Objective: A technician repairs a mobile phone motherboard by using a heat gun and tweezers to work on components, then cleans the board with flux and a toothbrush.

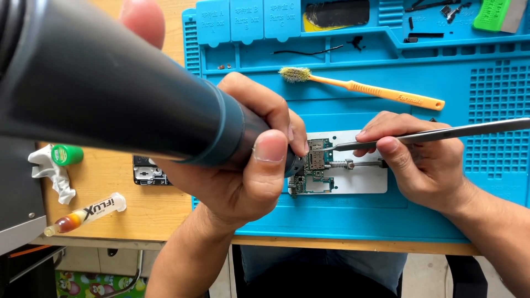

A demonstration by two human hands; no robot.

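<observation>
At the far left of the counter (138,215) lie a crumpled tissue (52,174) with a green cap (67,155) on it and, below them, a flux syringe (85,213). A small dark part (147,171) sits just left of the blue mat (441,204).

The left hand (243,160) is wrapped tight round the barrel of a hot-air gun (110,88), thumb on top. The gun's long axis runs from upper left, close to the camera, down to the right, and its nozzle points at the circuit board (314,168). The nozzle tip is hidden behind the fingers, so how close it stands to the board cannot be told.

The board lies in the middle of the mat, clamped in a white holder (364,179), long side across the view. The right hand (425,163) pinches metal tweezers (441,133); their long axis lies nearly level, handle off to the right, tip pointing left and touching the board's top edge by a metal shield.

Risks, as I judge them: heat held too long on one spot could scorch the board or loosen neighbouring parts; a tweezer slip could scrape the board; the left fingers are close to the hot end and could get burned.

Behind, an orange brush (359,87) lies well apart
</observation>
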